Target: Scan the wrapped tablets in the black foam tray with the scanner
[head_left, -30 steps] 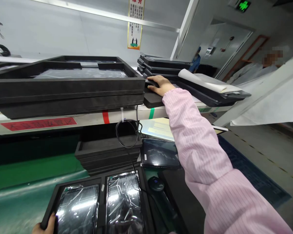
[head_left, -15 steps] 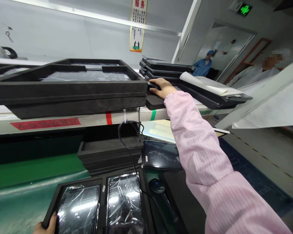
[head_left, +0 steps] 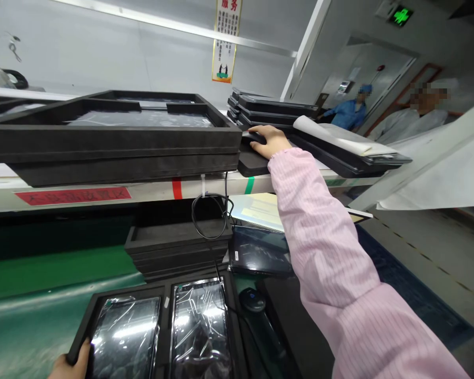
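Note:
On the shelf, my right hand in a pink striped sleeve curves over a black computer mouse. The mouse rests on a dark pad, right beside a stack of black foam trays. At the lower left, my left hand grips the edge of another black foam tray, thumb on top and fingers hidden below. Two film-wrapped screens, a left screen and a right screen, lie in its compartments.
A handheld scanner lies right of the lower tray. Behind it are a dark wrapped panel and stacked foam trays. A looped cable hangs from the shelf edge. Two people, one in blue, are in the background.
My view has shifted slightly. Both hands keep their holds on the mouse and the tray. The person in blue in the background has moved right.

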{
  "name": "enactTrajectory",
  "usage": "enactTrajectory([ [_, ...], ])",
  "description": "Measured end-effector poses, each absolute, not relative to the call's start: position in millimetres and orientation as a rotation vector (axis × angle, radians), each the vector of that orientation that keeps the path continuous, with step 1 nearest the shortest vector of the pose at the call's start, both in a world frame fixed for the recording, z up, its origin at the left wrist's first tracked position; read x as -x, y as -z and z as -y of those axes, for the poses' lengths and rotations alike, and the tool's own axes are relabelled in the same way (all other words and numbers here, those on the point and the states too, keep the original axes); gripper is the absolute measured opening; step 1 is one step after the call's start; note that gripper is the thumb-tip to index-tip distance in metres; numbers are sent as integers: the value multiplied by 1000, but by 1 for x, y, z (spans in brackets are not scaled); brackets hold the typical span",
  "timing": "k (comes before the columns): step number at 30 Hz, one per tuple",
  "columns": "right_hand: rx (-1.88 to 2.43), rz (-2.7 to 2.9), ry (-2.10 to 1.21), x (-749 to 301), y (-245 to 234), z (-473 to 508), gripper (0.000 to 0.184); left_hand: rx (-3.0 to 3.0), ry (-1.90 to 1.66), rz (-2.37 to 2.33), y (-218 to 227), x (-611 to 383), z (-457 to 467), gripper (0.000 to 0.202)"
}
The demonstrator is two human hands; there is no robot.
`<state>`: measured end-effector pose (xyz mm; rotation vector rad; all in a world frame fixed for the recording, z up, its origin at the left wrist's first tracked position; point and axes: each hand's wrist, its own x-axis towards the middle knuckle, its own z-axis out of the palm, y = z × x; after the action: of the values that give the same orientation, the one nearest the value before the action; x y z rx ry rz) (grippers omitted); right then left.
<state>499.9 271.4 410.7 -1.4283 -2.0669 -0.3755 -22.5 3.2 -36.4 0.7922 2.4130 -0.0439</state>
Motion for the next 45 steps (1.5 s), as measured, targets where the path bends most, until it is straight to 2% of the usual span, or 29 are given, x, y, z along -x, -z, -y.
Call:
enactTrajectory([
  [9, 1459, 2055, 391, -501, -410, -273, 42, -901, 39, -2488, 17, 6, 3, 82],
  [18, 1502, 2051, 390, -502, -410, -276, 41, -768, 42, -2483, -21, -12, -6, 77],
  [45, 1467, 2049, 417, -503, -410, -277, 40, -773, 4, -2488, -17, -11, -5, 79],
])
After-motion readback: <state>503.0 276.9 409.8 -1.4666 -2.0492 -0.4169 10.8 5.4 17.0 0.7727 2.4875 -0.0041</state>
